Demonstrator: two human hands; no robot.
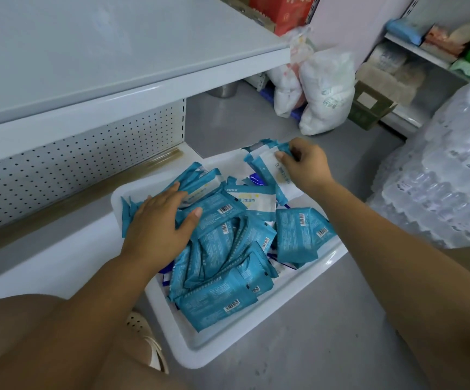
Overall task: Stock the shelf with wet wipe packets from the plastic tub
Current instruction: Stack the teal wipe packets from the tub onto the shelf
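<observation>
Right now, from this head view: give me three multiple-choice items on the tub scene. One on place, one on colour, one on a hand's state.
1. Where does the tub stand?
A on a table
B on the floor
C on a lap

2. What colour are most packets?
A red
B teal blue
C yellow

3. What is the right hand doing?
A hanging idle
B pressing a wall
C pinching a packet at the tub's far end

Answers:
1. B, the tub sits on the grey floor beside the shelf.
2. B, nearly all the wrappers are teal blue.
3. C, its fingers curl round the packet's edge, while the left hand lies flat on the pile.
</observation>
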